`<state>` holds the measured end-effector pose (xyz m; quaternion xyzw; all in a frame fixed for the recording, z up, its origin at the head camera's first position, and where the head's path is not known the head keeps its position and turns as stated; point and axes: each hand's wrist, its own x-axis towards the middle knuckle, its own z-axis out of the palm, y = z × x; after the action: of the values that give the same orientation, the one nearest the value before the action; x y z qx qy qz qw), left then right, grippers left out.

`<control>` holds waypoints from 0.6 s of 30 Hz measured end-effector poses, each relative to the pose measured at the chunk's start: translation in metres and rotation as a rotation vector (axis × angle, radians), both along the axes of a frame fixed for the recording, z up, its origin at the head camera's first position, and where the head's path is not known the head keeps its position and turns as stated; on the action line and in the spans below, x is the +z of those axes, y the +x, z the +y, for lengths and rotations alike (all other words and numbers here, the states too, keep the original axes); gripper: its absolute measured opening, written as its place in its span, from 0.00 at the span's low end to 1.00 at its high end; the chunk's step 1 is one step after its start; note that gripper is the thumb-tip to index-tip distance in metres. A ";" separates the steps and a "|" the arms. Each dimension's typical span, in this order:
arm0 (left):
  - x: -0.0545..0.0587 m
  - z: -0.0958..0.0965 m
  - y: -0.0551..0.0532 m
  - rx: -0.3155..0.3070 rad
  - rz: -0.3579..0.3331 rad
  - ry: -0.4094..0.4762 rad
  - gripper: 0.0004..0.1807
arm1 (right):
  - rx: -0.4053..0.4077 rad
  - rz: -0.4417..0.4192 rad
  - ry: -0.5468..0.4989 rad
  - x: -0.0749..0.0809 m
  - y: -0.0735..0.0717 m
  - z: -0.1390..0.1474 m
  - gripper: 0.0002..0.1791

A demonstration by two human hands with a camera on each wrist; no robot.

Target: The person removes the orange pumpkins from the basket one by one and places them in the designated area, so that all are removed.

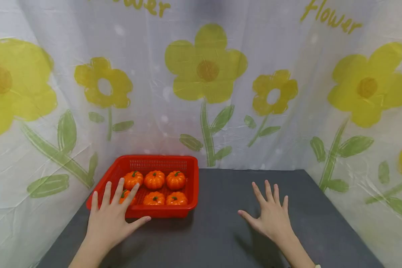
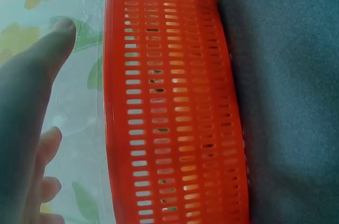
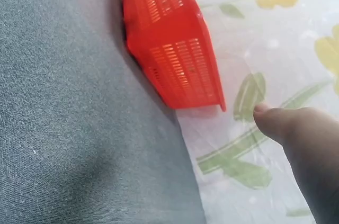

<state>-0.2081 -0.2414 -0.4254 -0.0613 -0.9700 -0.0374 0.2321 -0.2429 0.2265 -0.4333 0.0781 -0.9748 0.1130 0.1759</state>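
Note:
A red slotted plastic basket [image 1: 192, 186] stands at the left of the dark table, holding several small orange pumpkins [image 1: 154, 180] with green stems, set in two rows. My left hand [image 1: 108, 219] is spread wide over the basket's near left corner, overlapping one pumpkin in the head view; it holds nothing. In the left wrist view the basket's slotted side [image 2: 175, 102] fills the middle, with the left thumb [image 2: 58, 38] beside it. Off to the right of the basket, my right hand [image 1: 271, 219] hovers above the table with fingers apart and nothing in it.
The dark grey table [image 1: 217, 230] carries the basket, and both hands cast shadows on it. A pale curtain [image 1: 147, 123] printed with yellow flowers hangs behind and along both sides of the table.

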 end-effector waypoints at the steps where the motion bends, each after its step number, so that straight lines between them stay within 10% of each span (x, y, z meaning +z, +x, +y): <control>1: 0.000 -0.002 -0.001 0.006 -0.012 0.008 0.60 | 0.000 -0.001 -0.002 0.001 -0.001 0.000 0.60; 12: 0.002 -0.050 -0.010 0.073 -0.132 0.282 0.63 | 0.072 -0.057 -0.296 0.000 -0.012 0.004 0.54; 18: -0.018 -0.085 -0.016 0.073 -0.132 0.497 0.61 | 0.112 -0.043 -0.477 -0.007 -0.016 0.003 0.47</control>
<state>-0.2238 -0.3268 -0.4430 0.0354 -0.9458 -0.2699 0.1772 -0.2592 0.2297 -0.4406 0.0861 -0.9183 0.3510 0.1618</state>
